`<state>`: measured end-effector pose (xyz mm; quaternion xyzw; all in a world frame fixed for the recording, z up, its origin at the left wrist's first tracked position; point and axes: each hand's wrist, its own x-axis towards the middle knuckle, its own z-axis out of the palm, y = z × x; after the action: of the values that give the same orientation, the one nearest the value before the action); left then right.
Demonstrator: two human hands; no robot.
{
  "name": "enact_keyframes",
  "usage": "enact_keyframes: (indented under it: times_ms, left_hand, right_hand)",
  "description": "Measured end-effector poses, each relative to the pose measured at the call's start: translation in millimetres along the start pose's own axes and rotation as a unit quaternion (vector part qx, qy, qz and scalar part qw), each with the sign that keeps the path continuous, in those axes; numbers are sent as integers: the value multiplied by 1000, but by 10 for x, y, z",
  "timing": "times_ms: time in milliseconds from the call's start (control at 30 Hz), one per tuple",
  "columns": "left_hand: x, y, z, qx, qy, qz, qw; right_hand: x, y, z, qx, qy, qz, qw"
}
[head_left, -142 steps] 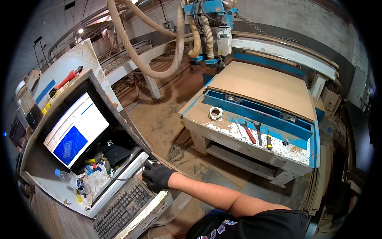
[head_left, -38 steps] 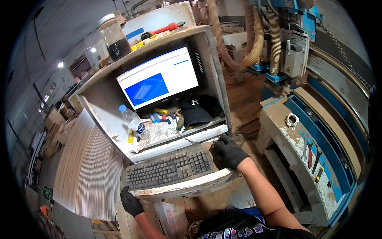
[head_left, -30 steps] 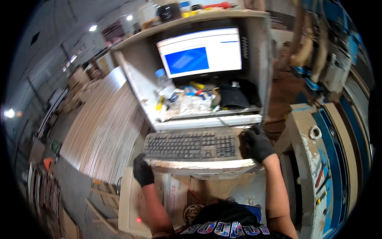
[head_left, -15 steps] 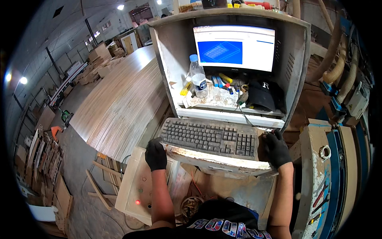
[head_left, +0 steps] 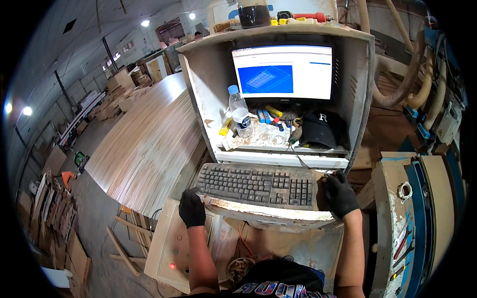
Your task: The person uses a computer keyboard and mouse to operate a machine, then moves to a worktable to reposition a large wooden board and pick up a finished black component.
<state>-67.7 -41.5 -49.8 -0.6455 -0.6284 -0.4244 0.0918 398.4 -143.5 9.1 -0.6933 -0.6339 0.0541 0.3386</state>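
A dusty dark keyboard (head_left: pixel 256 186) lies on a worn white pull-out keyboard tray (head_left: pixel 268 212). My left hand (head_left: pixel 192 208), in a black glove, is closed around the tray's left front corner, its fingertips partly hidden. At the tray's right end my gloved right hand (head_left: pixel 340 194) curls over a computer mouse, almost wholly covered by the palm and fingers; a thin cable (head_left: pixel 304 163) runs from there up into the cabinet. Above the keyboard, a lit monitor (head_left: pixel 282 72) shows a blue drawing window with a wireframe panel.
Inside the cabinet (head_left: pixel 365 99) stand a clear bottle (head_left: pixel 239 116) with a blue cap and a black cap (head_left: pixel 324 128), beside small yellow and blue items. A tall stack of boards (head_left: pixel 144 149) stands left. A control panel (head_left: pixel 166 243) with a red light sits below my left hand. Tools (head_left: pixel 402 253) lie right.
The view has tilted up slightly, so the cabinet and keyboard sit lower in the picture. Both hands keep their places on the tray and mouse; the screen looks the same.
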Motion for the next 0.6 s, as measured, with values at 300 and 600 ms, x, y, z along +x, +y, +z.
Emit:
enact_keyframes:
  times_ms: [300, 600]
  left_hand:
    - [-25, -32, 36, -25, -7, -5, 1000]
    - [-47, -157, 35, 22, -3, 40, 999]
  right_hand:
    - [-7, 28, 28, -6, 30, -19, 999]
    - [13, -48, 11, 10, 24, -33, 999]
